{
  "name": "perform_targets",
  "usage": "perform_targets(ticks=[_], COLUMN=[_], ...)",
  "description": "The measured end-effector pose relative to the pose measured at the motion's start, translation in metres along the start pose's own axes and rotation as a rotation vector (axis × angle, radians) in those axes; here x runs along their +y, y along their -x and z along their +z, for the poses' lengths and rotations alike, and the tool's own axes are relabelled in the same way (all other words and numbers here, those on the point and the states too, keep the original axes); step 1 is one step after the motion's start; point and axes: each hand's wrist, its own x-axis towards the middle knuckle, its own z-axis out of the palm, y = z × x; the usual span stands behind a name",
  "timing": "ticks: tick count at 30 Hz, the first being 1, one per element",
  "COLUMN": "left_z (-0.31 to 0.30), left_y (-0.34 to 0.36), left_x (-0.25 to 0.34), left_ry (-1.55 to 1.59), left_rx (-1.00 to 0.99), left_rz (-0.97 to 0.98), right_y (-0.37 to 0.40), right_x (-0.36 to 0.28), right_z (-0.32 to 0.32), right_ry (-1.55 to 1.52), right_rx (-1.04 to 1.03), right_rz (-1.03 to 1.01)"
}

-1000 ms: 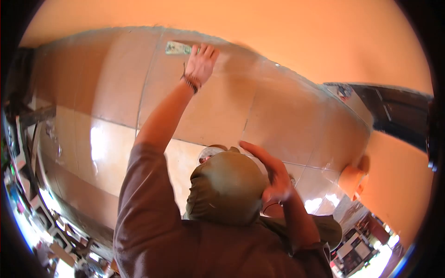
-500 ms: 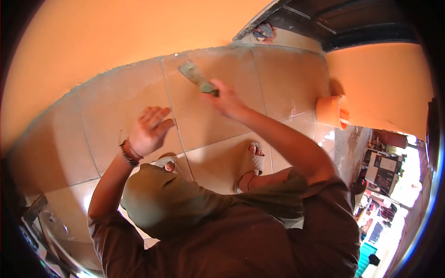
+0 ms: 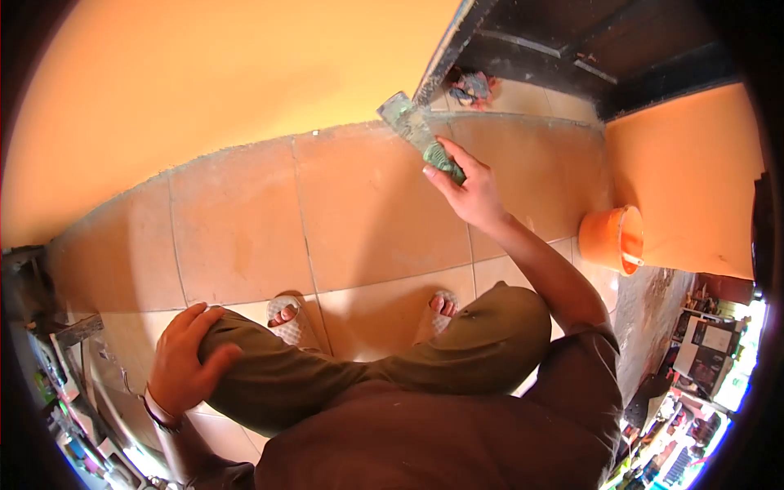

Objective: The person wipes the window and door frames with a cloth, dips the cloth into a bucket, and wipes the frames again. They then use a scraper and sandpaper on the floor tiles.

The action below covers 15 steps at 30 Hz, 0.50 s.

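Note:
My right hand [image 3: 472, 186] is closed round the green handle of a scraper [image 3: 412, 131]. The scraper's wide, stained blade points up and left, near the corner where the orange wall [image 3: 245, 73] meets the dark door frame [image 3: 451, 53]. My left hand [image 3: 189, 359] rests at my left knee with its fingers apart and holds nothing. Below the scraper lie the tan floor tiles [image 3: 367, 212].
An orange bucket [image 3: 603, 238] stands at the right by the wall. A crumpled cloth [image 3: 472, 88] lies in the doorway beside the dark door [image 3: 572, 49]. My sandalled feet are on the tiles. Cluttered items [image 3: 706, 351] show at the far right.
My right hand has carried the scraper rightward to the door frame corner. My left hand has dropped from above the floor to my knee. My knees are now bent wide, and the view has shifted.

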Motion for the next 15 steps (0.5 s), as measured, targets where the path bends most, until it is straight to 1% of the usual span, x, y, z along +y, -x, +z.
perform_targets(ticks=[1,3,4,5,6,7,8,9,10,11,12,13,14,15], left_z=[0.004,0.012,0.018,0.030,0.044,0.060,0.082,0.111,0.143,0.176,0.208,0.237,0.259,0.277], left_y=[0.002,-0.007,-0.012,-0.024,-0.037,-0.054,-0.072,-0.089,-0.107,-0.125,-0.146,-0.163,-0.169,-0.173], left_x=[0.020,0.036,0.044,0.056,0.075,0.092,0.099,0.101,0.102,0.100,0.094,0.086,0.078,0.069], left_ry=[-0.269,-0.298,-0.321,-0.187,-0.038,0.108,0.096,0.086,0.069,0.054,0.061,0.064,0.062,-0.075], left_rx=[0.092,0.050,0.020,0.040,0.001,-0.026,-0.004,0.015,-0.024,-0.062,-0.226,-0.386,-0.392,-0.396], left_rz=[0.032,0.056,0.083,0.161,0.110,0.060,0.137,0.214,0.197,0.182,0.083,-0.013,-0.007,-0.061], right_y=[0.011,0.028,0.035,0.045,0.060,0.070,0.083,0.101,0.116,0.132,0.145,0.153,0.157,0.157], right_x=[0.015,0.044,0.052,0.055,0.058,0.066,0.080,0.098,0.113,0.119,0.119,0.116,0.115,0.111], right_z=[0.000,0.003,0.003,0.004,0.005,0.007,0.014,0.024,0.032,0.035,0.036,0.038,0.041,0.040], right_ry=[-0.009,-0.012,-0.015,-0.054,-0.093,-0.053,-0.053,0.071,0.197,0.254,0.258,0.289,0.317,0.349], right_rx=[-0.003,0.120,0.121,0.133,0.136,0.111,0.104,0.107,0.116,-0.028,-0.032,-0.105,-0.177,-0.218], right_rz=[0.016,0.002,0.012,0.122,0.241,0.304,0.315,0.269,0.217,0.341,0.350,0.433,0.516,0.520])
